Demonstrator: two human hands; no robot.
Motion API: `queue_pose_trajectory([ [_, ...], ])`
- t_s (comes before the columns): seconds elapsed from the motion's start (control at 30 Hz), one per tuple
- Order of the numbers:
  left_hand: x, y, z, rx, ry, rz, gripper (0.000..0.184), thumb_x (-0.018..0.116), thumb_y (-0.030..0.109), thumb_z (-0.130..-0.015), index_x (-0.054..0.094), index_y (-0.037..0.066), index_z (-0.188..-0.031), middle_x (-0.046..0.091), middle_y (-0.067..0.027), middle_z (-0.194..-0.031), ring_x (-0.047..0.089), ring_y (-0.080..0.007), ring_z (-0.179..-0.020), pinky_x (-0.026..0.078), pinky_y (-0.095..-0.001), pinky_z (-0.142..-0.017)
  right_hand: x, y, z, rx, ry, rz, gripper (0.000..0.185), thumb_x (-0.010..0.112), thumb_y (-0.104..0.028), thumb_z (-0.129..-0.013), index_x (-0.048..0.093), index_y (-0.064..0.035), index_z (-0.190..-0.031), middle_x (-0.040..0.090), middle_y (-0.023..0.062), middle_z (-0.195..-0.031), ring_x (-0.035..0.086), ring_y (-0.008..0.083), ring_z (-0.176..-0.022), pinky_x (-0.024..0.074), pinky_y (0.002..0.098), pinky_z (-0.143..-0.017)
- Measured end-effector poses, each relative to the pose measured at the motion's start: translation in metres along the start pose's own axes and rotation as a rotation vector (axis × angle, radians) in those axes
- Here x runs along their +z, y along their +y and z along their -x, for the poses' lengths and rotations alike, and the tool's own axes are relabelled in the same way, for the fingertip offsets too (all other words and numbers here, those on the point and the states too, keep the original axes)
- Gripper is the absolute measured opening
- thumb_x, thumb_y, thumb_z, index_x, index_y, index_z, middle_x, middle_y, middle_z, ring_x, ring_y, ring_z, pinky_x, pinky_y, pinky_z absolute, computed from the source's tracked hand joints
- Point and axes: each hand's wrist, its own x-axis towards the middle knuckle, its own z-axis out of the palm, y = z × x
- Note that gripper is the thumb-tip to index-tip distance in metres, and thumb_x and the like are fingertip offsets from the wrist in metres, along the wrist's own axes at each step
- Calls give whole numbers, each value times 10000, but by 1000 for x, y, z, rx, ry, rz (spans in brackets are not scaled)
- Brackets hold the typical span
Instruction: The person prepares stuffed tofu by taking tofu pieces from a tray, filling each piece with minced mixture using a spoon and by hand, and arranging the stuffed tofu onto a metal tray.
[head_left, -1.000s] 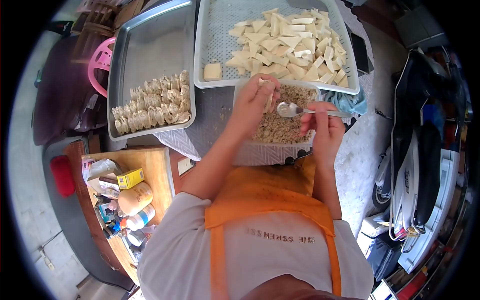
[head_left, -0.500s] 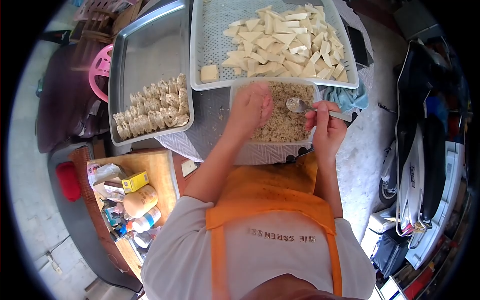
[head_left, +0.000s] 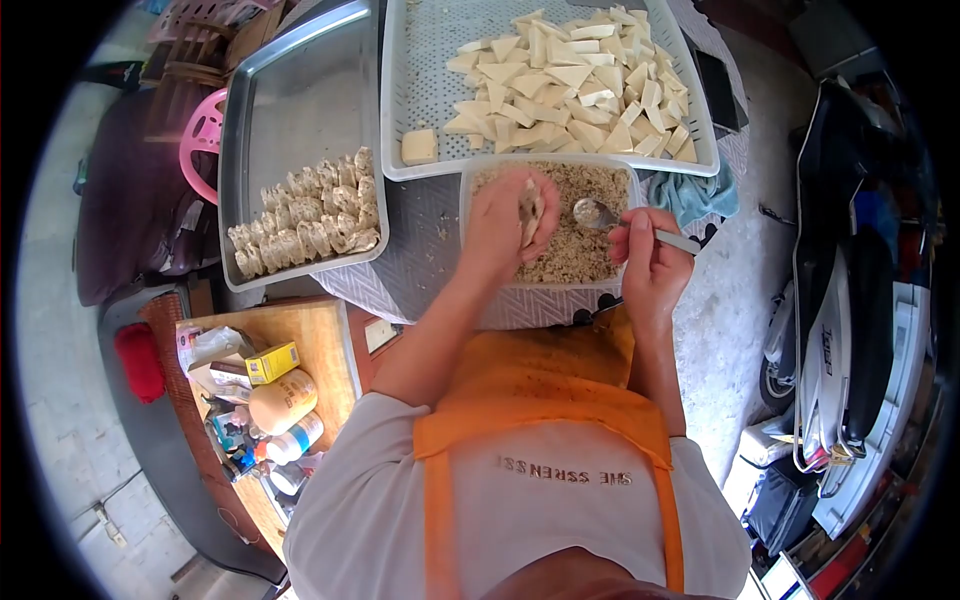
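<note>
Head view: a shallow plastic tub point(head_left: 575, 286) sits below the left hand point(head_left: 503, 218) and extends across to the right hand point(head_left: 653, 250); it contains a crumbly, brown-grey mixture point(head_left: 570, 262), spread over the visible base. Beyond both hands is a pale perforated basket point(head_left: 430, 75). Cut pale pieces point(head_left: 580, 90), mostly wedge-shaped, are heaped toward its right side, and one squarer block point(head_left: 419, 147) lies in the near-left corner, apart from the heap. To the left of the left hand, well apart from it, a rectangular metal tray point(head_left: 300, 100) carries filled-looking pieces point(head_left: 310, 215) in close rows at its near end; these are beige with darker flecks and uneven surfaces. The containers rest on a cloth-covered worktop point(head_left: 415, 240). The left hand is curled around a single piece point(head_left: 531, 207), held over the tub. This piece shows pale edges and a darker strip along its middle; the fingers hide the remainder. The right hand is pinched on the handle of a metal spoon point(head_left: 597, 213), its bowl pointing toward the left hand, over the mixture, with some residue visible. A blue cloth point(head_left: 695, 195) lies just beyond the right hand.
</note>
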Motion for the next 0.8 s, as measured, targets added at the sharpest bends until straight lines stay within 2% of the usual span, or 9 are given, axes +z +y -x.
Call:
queue_pose_trajectory([
  [0.13, 12, -1, -3, 57, 59, -9, 289, 359, 211, -959, 543, 2, -1034, 511, -56, -710, 401, -95, -489, 338, -211, -391, 0, 1, 1, -15, -4, 5, 229, 504, -103, -927, 619, 68, -825, 620, 62, -709, 566, 80, -526, 445, 201, -471],
  [0.23, -2, -6, -2, 35, -112, -244, 297, 329, 217, -955, 539, 10, -993, 514, -56, -711, 399, -93, -495, 335, -217, -386, 0, 3, 1, -14, -2, -19, 217, 502, -99, -927, 614, 60, -830, 617, 61, -695, 566, 81, -524, 445, 202, -470],
  [0.33, -3, -8, -3, -21, -43, -129, 306, 349, 241, -960, 532, 18, -860, 501, -53, -670, 386, -102, -462, 310, -225, -369, 0, 5, 2, -13, 27, -28, 190, 500, -94, -927, 602, 42, -843, 610, 58, -666, 553, 76, -516, 439, 199, -468],
  [0.4, -10, -12, -4, 127, -107, -329, 292, 398, 238, -959, 505, 51, -762, 503, -28, -664, 419, -116, -514, 311, -221, -386, 3, 4, 2, -21, 35, -42, 168, 496, -90, -928, 593, 27, -856, 603, 51, -643, 535, 70, -506, 429, 195, -465],
  [0.5, -17, -17, -7, 39, -78, -270, 404, 397, 293, -967, 454, 83, -627, 466, -18, -563, 425, -142, -465, 288, -246, -361, 2, 8, 3, -70, 25, -9, 160, 476, -72, -931, 588, 22, -866, 585, 46, -639, 501, 64, -490, 401, 191, -455],
  [0.57, -14, -17, -7, -165, -59, -19, 424, 383, 309, -970, 454, 83, -618, 448, -21, -522, 401, -140, -417, 269, -255, -340, 3, 4, 3, -77, 8, -16, 161, 473, -63, -928, 589, 26, -863, 579, 51, -642, 497, 69, -484, 395, 193, -453],
  [0.67, 5, -6, -1, 41, -49, -95, 427, 387, 317, -969, 445, 87, -613, 426, -15, -497, 339, -115, -358, 235, -251, -321, 5, 3, 4, -88, 1, -13, 156, 473, -54, -921, 588, 32, -860, 580, 53, -644, 498, 78, -477, 395, 196, -451],
  [0.77, -5, -14, -4, -16, -106, -29, 432, 379, 305, -971, 426, 85, -602, 405, -16, -483, 353, -108, -361, 230, -242, -313, 5, 4, 4, -95, -8, -15, 153, 478, -51, -919, 589, 34, -856, 581, 56, -644, 504, 83, -477, 397, 198, -449],
  [0.8, -8, -15, -6, 10, -103, -28, 410, 374, 292, -971, 426, 82, -622, 418, -23, -506, 380, -118, -385, 262, -243, -338, 5, 3, 4, -90, -14, -15, 155, 473, -63, -922, 581, 35, -870, 580, 56, -644, 508, 90, -474, 403, 205, -445],
])
